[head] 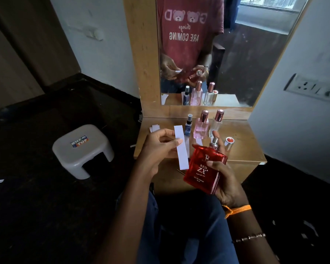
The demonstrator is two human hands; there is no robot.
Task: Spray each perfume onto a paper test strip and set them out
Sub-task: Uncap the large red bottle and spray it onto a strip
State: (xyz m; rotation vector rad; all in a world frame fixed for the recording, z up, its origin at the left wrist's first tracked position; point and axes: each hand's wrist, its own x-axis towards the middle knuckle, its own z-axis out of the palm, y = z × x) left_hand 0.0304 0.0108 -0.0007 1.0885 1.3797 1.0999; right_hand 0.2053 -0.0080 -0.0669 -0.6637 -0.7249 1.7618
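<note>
My right hand (224, 180) grips a red square perfume bottle (202, 168), uncapped, its silver nozzle (214, 142) uppermost, with the index finger raised beside the nozzle. My left hand (160, 147) pinches a white paper test strip (181, 147) upright, just left of the bottle. On the wooden dresser top (242, 147) stand a small dark blue spray bottle (188, 125), a pink bottle (200, 128) and a clear bottle (216, 122), both with rose-gold caps. The red bottle's silver cap (229, 142) lies at the right. White strips lie under the standing bottles.
Spare white strips (154, 128) lie at the dresser's back left. A mirror (227, 50) rises behind the bottles. A grey plastic stool (82, 149) stands on the dark floor to the left. A switch panel (312, 88) is on the right wall.
</note>
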